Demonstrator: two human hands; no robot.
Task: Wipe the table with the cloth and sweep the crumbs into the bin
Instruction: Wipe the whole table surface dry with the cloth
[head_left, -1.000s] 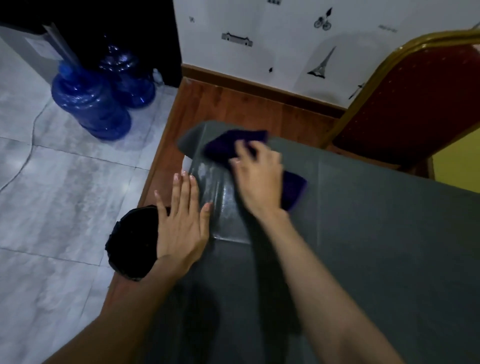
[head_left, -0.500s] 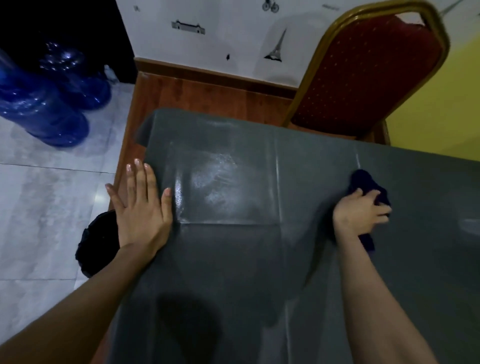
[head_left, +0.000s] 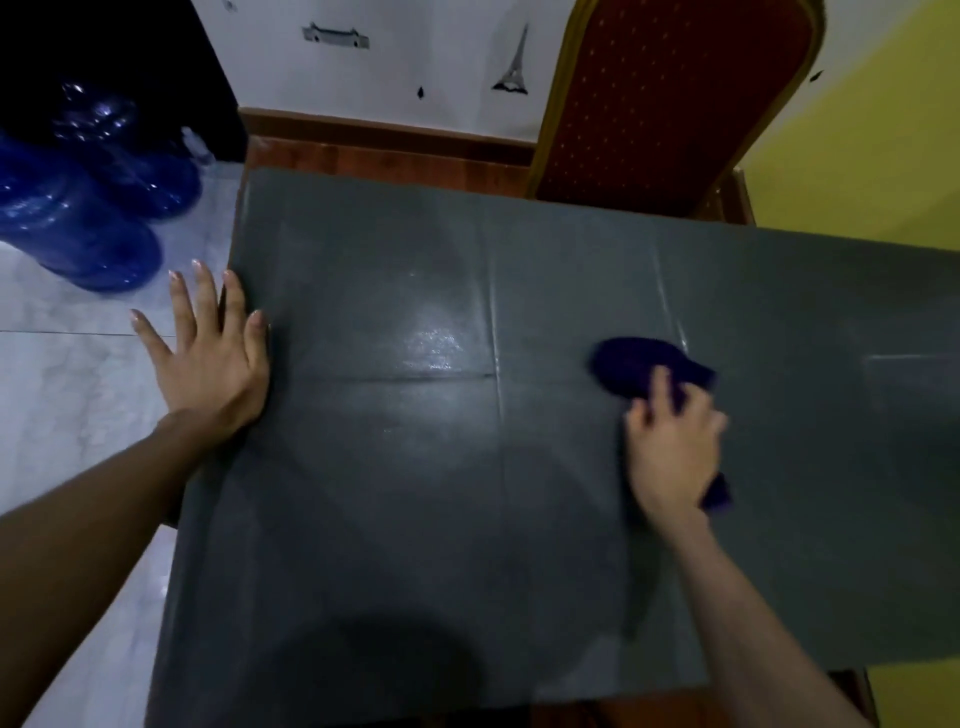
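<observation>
Two hands work over one grey-covered table (head_left: 415, 519). At right of centre, the right hand (head_left: 672, 447) curls its fingers round one dark purple cloth (head_left: 639, 366), pressing it to the surface. At the left edge, the left hand (head_left: 210, 353) lies flat, fingers spread. Beyond stand one red chair (head_left: 670, 98), top centre, and two blue water bottles (head_left: 78, 228), upper left, contents unclear.

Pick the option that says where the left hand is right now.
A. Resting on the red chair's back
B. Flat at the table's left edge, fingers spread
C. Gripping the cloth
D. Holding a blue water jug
B: the left hand lies open with straight, spread fingers at the left edge of the table, while the right hand holds the dark cloth.
</observation>
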